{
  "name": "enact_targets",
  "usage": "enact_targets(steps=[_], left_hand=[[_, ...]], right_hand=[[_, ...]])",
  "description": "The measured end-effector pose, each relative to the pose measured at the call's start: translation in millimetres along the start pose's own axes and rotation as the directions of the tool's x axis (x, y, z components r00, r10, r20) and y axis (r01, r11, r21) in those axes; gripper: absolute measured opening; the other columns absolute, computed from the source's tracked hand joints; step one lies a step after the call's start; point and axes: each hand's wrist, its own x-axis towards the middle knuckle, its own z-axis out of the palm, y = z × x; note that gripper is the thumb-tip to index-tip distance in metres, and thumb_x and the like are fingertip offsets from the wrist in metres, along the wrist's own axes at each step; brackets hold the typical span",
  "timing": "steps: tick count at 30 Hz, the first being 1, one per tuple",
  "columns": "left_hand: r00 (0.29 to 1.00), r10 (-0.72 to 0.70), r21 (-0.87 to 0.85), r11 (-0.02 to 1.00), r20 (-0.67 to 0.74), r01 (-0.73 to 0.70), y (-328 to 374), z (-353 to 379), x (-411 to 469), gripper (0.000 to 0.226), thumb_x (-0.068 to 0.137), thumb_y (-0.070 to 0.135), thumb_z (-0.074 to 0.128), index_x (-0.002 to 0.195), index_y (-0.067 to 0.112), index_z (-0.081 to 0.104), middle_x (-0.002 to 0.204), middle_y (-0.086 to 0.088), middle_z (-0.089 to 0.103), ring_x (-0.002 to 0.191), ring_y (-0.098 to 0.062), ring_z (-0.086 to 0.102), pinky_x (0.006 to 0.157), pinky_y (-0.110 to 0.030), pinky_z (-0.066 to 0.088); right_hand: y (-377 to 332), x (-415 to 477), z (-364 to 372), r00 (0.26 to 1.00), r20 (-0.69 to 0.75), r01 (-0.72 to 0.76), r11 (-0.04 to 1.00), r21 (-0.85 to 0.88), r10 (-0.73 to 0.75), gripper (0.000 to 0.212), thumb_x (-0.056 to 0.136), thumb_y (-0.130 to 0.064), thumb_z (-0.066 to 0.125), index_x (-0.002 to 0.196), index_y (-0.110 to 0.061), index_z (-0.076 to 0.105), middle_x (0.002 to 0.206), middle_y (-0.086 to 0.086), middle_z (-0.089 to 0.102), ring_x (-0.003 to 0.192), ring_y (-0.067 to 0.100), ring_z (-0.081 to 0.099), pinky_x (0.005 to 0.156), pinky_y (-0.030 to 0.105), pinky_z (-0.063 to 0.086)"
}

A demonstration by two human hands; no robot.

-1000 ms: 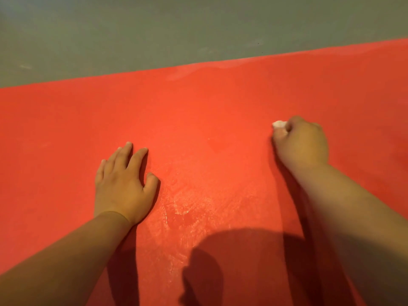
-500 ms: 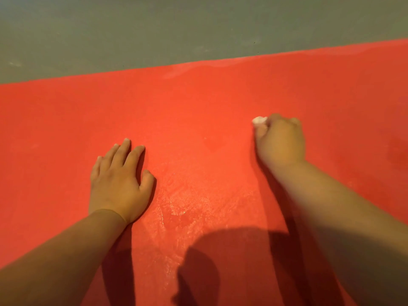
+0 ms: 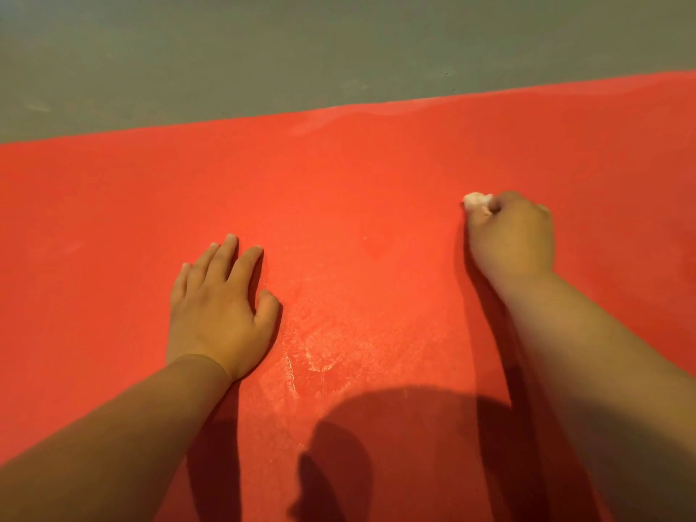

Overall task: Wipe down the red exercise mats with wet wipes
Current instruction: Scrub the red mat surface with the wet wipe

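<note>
A red exercise mat point(image 3: 357, 190) fills most of the view. My left hand point(image 3: 218, 307) rests flat on it with straight fingers, left of centre. Farther out on the right, my right hand point(image 3: 512, 235) is curled into a fist that grips a balled white wet wipe point(image 3: 476, 201) and presses it on the mat. Only a small bit of the wipe shows past the fingers. A shiny wet streak point(image 3: 324, 344) lies on the mat between my two arms.
Grey floor point(image 3: 301, 50) runs beyond the mat's far edge point(image 3: 376, 105). A shadow point(image 3: 376, 454) covers the near part of the mat at the bottom centre.
My right hand with the wipe slid left across the mat, then back right to about where it began. My left hand has stayed flat in the same spot.
</note>
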Motion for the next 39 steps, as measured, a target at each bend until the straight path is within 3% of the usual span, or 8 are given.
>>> enact_targets(steps=[3,7,13,17,21,28,36,39], left_hand=[[1.000,0.001,-0.003,1.000,-0.003,-0.001,0.3,-0.4,0.9,0.069,0.078,0.049,0.025,0.140,0.026,0.043,0.154,-0.005,0.031,0.142,-0.025,0.022,0.117,-0.046,0.014],[1.000,0.004,0.001,1.000,-0.002,-0.004,-0.3,-0.7,0.7,0.069,0.078,0.050,0.024,0.141,0.026,0.043,0.154,-0.005,0.031,0.142,-0.025,0.022,0.117,-0.045,0.013],[1.000,-0.003,-0.001,1.000,0.001,0.003,-0.2,-1.8,2.8,0.070,0.077,0.050,0.024,0.141,0.026,0.043,0.154,-0.004,0.030,0.142,-0.024,0.022,0.117,-0.045,0.013],[1.000,-0.011,0.004,1.000,0.002,0.011,0.4,-1.4,4.2,0.071,0.077,0.051,0.024,0.141,0.027,0.043,0.154,-0.003,0.031,0.142,-0.023,0.022,0.117,-0.044,0.013],[1.000,-0.011,0.001,1.000,-0.002,0.011,-0.5,-0.2,5.7,0.071,0.076,0.051,0.025,0.140,0.027,0.044,0.154,-0.003,0.032,0.141,-0.024,0.024,0.117,-0.043,0.014],[1.000,-0.026,-0.012,1.000,0.000,0.026,0.8,-1.1,8.3,0.068,0.077,0.049,0.028,0.139,0.027,0.045,0.153,-0.001,0.032,0.141,-0.023,0.024,0.117,-0.043,0.015],[0.999,-0.037,-0.024,0.999,-0.016,0.036,-0.2,0.4,12.2,0.064,0.078,0.045,0.035,0.139,0.026,0.046,0.152,-0.002,0.035,0.140,-0.024,0.028,0.116,-0.044,0.019],[0.999,-0.041,-0.028,0.999,-0.024,0.040,-0.3,0.4,13.2,0.068,0.077,0.048,0.029,0.139,0.026,0.046,0.152,-0.002,0.035,0.140,-0.024,0.028,0.116,-0.044,0.019]], right_hand=[[-44.4,-49.4,11.3,0.948,0.067,0.300,0.946,0.126,-0.310,0.020,0.092,-0.029,0.054,0.101,-0.020,0.070,0.098,0.002,0.072,0.093,0.029,0.056,0.078,0.031,0.040],[-73.0,-83.7,8.5,0.674,0.227,0.676,0.711,0.194,-0.703,0.020,0.090,-0.038,0.057,0.081,-0.021,0.061,0.079,0.000,0.065,0.081,0.023,0.050,0.065,0.032,0.039],[-13.0,6.8,2.8,0.992,0.020,0.125,0.992,-0.021,-0.125,0.028,0.094,-0.035,0.050,0.095,-0.012,0.066,0.100,0.011,0.070,0.098,0.035,0.051,0.079,0.037,0.041],[-62.5,-47.6,19.7,0.920,0.092,0.369,0.921,0.122,-0.381,0.015,0.093,-0.024,0.054,0.096,-0.021,0.069,0.098,0.000,0.070,0.093,0.028,0.054,0.079,0.034,0.042],[-81.7,-78.9,18.7,0.671,0.218,0.674,0.706,0.219,-0.708,0.017,0.093,-0.036,0.054,0.090,-0.022,0.064,0.088,-0.002,0.067,0.085,0.023,0.052,0.072,0.036,0.042],[-20.1,7.8,12.8,0.977,0.029,0.213,0.977,-0.024,-0.212,0.027,0.096,-0.034,0.047,0.099,-0.018,0.068,0.108,0.006,0.070,0.099,0.033,0.053,0.086,0.036,0.040],[-86.9,-75.3,22.0,0.652,0.220,0.708,0.687,0.163,-0.725,0.023,0.095,-0.035,0.050,0.096,-0.017,0.064,0.092,0.003,0.065,0.092,0.026,0.052,0.075,0.038,0.044],[-57.4,-27.8,17.6,0.746,0.177,0.642,0.764,0.066,-0.642,0.024,0.096,-0.035,0.049,0.103,-0.023,0.068,0.105,-0.002,0.070,0.095,0.027,0.054,0.082,0.034,0.042]])
